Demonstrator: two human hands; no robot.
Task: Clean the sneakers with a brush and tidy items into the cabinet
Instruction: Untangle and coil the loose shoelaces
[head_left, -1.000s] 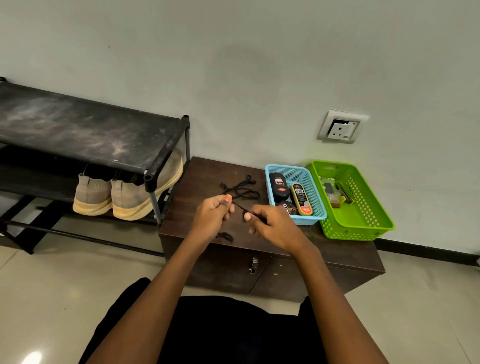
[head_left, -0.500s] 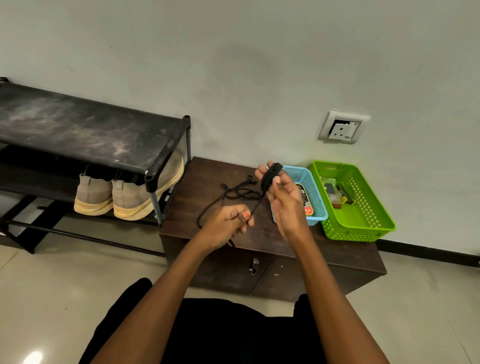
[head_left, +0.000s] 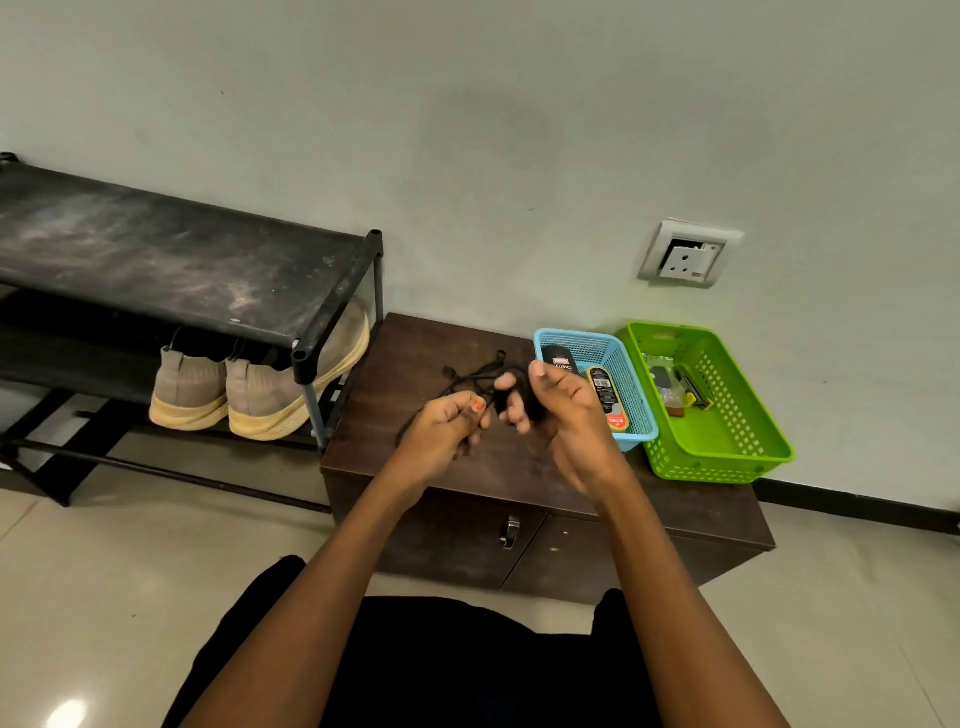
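A black shoelace (head_left: 470, 382) is pinched by the left hand (head_left: 444, 434) and wound around the right hand's (head_left: 563, 415) curled fingers (head_left: 511, 415) above the cabinet (head_left: 415, 358).

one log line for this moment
left hand pinches black lace | right hand holds it coiled round fingers | sneakers on rack

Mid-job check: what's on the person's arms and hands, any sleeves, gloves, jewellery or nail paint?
Both forearms are bare: no sleeves, gloves, watch or rings show. The left hand has orange-red polish on its thumbnail; the nails visible on the right hand look unpainted. The lap is covered by black clothing.
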